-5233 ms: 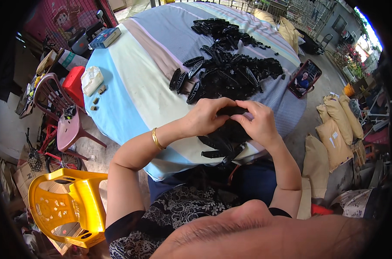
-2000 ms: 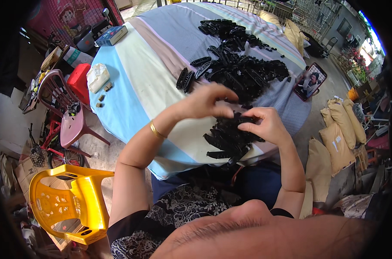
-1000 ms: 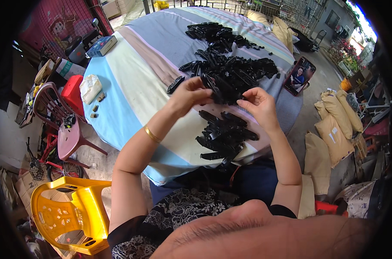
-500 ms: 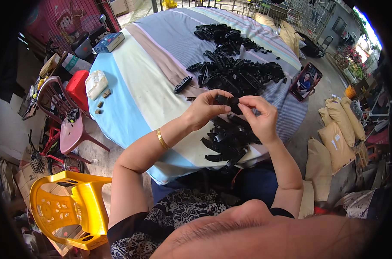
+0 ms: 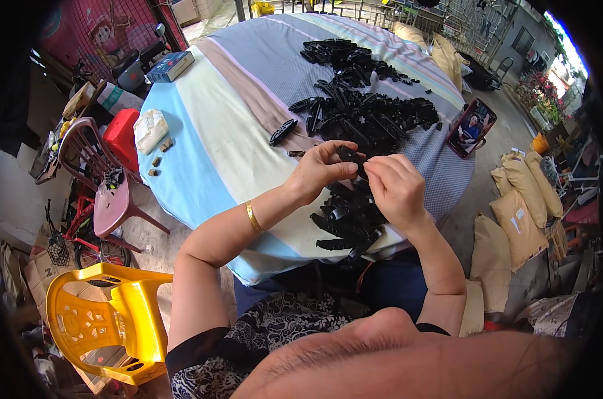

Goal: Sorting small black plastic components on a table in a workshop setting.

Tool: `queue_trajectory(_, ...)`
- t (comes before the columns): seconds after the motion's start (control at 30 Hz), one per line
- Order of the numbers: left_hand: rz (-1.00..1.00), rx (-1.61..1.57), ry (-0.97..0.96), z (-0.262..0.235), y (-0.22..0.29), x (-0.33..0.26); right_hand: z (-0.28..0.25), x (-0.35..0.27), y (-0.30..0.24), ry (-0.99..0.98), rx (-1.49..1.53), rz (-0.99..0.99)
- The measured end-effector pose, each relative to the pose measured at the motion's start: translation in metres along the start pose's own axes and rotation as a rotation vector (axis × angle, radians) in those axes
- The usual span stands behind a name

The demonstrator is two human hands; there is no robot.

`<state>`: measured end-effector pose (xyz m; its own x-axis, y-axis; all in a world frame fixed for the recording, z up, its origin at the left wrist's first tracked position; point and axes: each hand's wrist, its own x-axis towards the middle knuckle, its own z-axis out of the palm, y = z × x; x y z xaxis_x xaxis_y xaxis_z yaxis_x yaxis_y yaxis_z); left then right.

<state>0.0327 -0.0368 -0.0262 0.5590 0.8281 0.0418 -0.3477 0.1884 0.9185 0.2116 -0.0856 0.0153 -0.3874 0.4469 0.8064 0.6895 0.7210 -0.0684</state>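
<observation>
Pinched between the fingers and thumb of my left hand (image 5: 319, 171) is a small dark plastic piece (image 5: 350, 158). My right hand (image 5: 396, 186) has its thumb and fingertips closed on the right end of that same piece. Just beyond both hands spreads a large heap of black plastic parts (image 5: 374, 120), many of them long and curved. Nearer to me, partly under my right hand, lies a smaller pile of elongated black pieces (image 5: 344, 229). One oval black piece (image 5: 283, 133) rests apart, left of the heap. The held piece's exact kind is too small to tell.
A striped cloth (image 5: 201, 133) covers the table. On its left lie a blue box (image 5: 171, 67), a white packet (image 5: 150, 131) and several brown bits. A phone (image 5: 471, 128) stands at the right edge. Yellow chair (image 5: 108, 319) at left, tan sacks (image 5: 519, 226) at right.
My right hand has rolled over the piece, its fingers now more curled. The held piece has tilted and shows more of its surface. My left hand has barely shifted.
</observation>
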Motion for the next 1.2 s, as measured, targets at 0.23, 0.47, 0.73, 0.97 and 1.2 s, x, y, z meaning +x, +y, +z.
queue_trajectory(0.23,-0.054,-0.158,-0.014,0.008,0.015,-0.005,-0.008,0.005,0.007,0.100,0.375,0.261)
queue_trajectory(0.47,-0.231,0.023,-0.083,0.002,0.017,-0.004,-0.004,0.003,0.004,-0.028,0.179,-0.116)
queue_trajectory(0.73,-0.220,0.223,-0.222,-0.004,0.029,-0.003,-0.004,0.000,0.011,-0.082,0.006,-0.204)
queue_trajectory(0.97,0.264,0.898,-0.117,0.013,0.031,-0.015,-0.005,-0.002,0.010,-0.324,0.506,0.515)
queue_trajectory(1.2,0.344,1.072,-0.150,0.017,0.040,-0.019,0.002,-0.016,0.016,-0.228,0.370,0.357)
